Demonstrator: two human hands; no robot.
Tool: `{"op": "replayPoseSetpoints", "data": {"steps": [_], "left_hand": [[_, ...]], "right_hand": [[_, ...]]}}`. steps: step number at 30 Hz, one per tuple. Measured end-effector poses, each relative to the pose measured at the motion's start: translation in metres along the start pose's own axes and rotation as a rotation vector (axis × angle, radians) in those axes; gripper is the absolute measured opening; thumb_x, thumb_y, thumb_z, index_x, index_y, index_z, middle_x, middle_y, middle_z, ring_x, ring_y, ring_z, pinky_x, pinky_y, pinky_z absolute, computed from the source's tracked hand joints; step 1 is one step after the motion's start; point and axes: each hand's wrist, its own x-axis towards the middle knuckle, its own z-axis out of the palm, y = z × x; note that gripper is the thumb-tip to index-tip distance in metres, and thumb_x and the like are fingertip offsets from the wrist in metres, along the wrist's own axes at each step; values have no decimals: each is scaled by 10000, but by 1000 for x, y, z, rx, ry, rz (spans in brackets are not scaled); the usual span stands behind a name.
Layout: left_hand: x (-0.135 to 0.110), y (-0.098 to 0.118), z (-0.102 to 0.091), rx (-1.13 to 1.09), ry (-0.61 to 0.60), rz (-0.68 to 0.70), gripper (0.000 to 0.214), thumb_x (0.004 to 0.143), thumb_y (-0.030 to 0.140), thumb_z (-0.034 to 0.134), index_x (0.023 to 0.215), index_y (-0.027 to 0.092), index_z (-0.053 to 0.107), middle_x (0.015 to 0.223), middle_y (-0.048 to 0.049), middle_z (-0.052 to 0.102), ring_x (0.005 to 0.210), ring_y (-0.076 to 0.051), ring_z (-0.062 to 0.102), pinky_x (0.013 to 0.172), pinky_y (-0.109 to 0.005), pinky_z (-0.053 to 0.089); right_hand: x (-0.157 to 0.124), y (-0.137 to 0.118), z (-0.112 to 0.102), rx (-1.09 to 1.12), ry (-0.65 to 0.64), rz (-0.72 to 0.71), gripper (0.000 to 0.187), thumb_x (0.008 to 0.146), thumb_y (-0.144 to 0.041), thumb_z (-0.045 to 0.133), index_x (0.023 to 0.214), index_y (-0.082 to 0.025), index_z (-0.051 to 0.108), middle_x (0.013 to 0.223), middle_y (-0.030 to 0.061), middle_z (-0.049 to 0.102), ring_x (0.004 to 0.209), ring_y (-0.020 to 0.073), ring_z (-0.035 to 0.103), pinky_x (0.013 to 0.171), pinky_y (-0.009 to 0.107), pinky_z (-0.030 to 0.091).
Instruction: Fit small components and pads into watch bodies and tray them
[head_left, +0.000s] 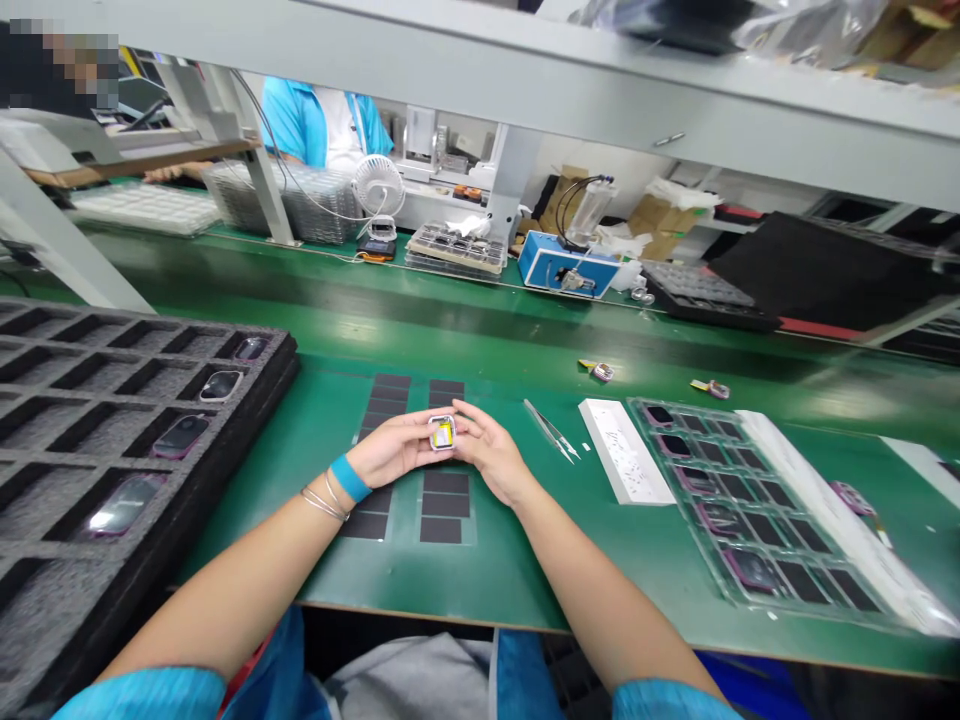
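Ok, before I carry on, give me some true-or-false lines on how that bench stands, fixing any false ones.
1. Fingers of the left hand and the right hand hold a small case. True.
2. The tweezers are gripped in the right hand. False: the tweezers lie on the green worktop.
3. The white block lies between the tweezers and the clear tray. True.
4. The devices in the foam tray fill its far-left column. False: the visible devices sit along the right edge of the foam tray.
5. The blue box is left of the white fan. False: the blue box is right of the white fan.
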Motion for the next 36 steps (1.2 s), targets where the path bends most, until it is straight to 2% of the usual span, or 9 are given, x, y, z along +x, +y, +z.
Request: {"op": "replayPoseSetpoints", "data": {"steps": [4, 10, 17, 21, 24, 27, 30, 33, 36], "left_hand": [[-5, 9, -1, 139, -28, 31, 564, 711, 242, 720, 1244, 211, 536, 1152, -84, 611, 1031, -204, 582, 935, -359, 434], [0, -3, -3, 1015, 402, 523, 568, 601, 184, 752, 1141, 243, 589, 935, -34, 569, 878, -202, 550, 832, -335, 447], [7, -10, -10, 1205, 419, 646, 539, 628, 157, 708, 1129, 206, 515, 934, -47, 550, 876, -217, 539, 868, -350, 410], [-5, -1, 5, 1231, 495, 698, 495, 647, 164, 707, 1100, 195, 509, 934, -52, 550, 874, -214, 540, 835, -337, 417], [-43, 8, 23, 1182, 616, 804, 414, 689, 209, 710, 1062, 211, 532, 949, -57, 569, 859, -207, 540, 774, -310, 427], [-105, 10, 31, 1249, 708, 831, 340, 731, 277, 698, 1046, 245, 574, 940, -52, 592, 858, -209, 545, 753, -300, 425], [-175, 6, 22, 1354, 1035, 794, 345, 742, 302, 688, 1071, 268, 591, 958, -48, 594, 886, -217, 546, 773, -300, 415], [-234, 2, -2, 1463, 1414, 632, 344, 776, 336, 633, 1105, 245, 591, 970, -61, 588, 921, -238, 537, 829, -337, 389], [-270, -2, -26, 1565, 1604, 279, 323, 781, 390, 598, 1063, 235, 628, 934, -57, 606, 914, -262, 530, 783, -373, 377]], "right_hand": [[3, -8, -7, 199, 128, -27, 402, 720, -348, 688, 1079, -206, 576, 1123, 85, 643, 1026, 210, 614, 893, 393, 495], [7, -6, -11, 183, 331, -89, 303, 700, -375, 688, 927, -191, 609, 856, 38, 680, 811, 167, 638, 791, 356, 526], [10, -4, -11, 73, 363, -112, 287, 709, -395, 667, 910, -197, 614, 756, 5, 645, 697, 133, 597, 687, 294, 514], [12, -1, -13, -11, 374, -134, 330, 661, -411, 709, 886, -183, 629, 709, 5, 640, 658, 125, 586, 664, 274, 496], [11, 1, -16, -103, 381, -159, 359, 659, -438, 713, 899, -181, 637, 724, 15, 645, 660, 133, 590, 674, 286, 490], [11, 5, -19, -171, 385, -156, 399, 649, -482, 716, 905, -186, 641, 738, 24, 644, 663, 139, 592, 682, 295, 490], [12, 10, -19, -246, 359, -134, 431, 645, -519, 708, 920, -193, 642, 756, 33, 644, 686, 154, 599, 708, 312, 493], [10, 14, -17, -331, 323, -115, 467, 642, -551, 695, 940, -195, 641, 766, 39, 645, 711, 173, 608, 737, 332, 494], [7, 15, -15, -409, 301, -101, 496, 656, -575, 669, 963, -186, 636, 765, 47, 649, 727, 190, 618, 756, 351, 498]]}}
